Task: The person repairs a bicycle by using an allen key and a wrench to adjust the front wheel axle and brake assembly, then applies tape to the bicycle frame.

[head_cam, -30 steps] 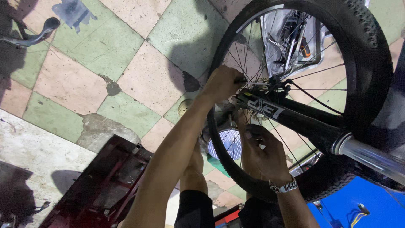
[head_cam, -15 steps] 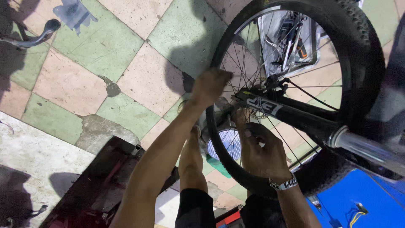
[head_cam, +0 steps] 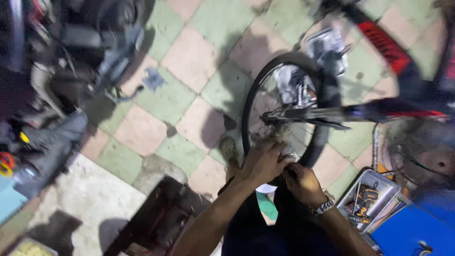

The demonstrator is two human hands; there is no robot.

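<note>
Black-tyred spoked bicycle wheel (head_cam: 251, 102): your left hand (head_cam: 263, 163) and right hand (head_cam: 303, 182) meet at its near rim, fingers pinching a small metal part (head_cam: 286, 156); grip details blurred.

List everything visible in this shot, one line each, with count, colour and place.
Bicycle wheel: one, black tyre, centre.
Bike frame: one, red and black, upper right, blurred.
Metal tray: one, silver, holding tools, lower right.
Fan: one, dark wire guard, right.
Red toolbox: one, dark red, bottom centre-left.
Motorbike: one, dark, upper left.
Floor tiles: many, pink and green.
Left hand: at wheel's lower rim.
Right hand: beside it, silver watch on wrist.
</note>
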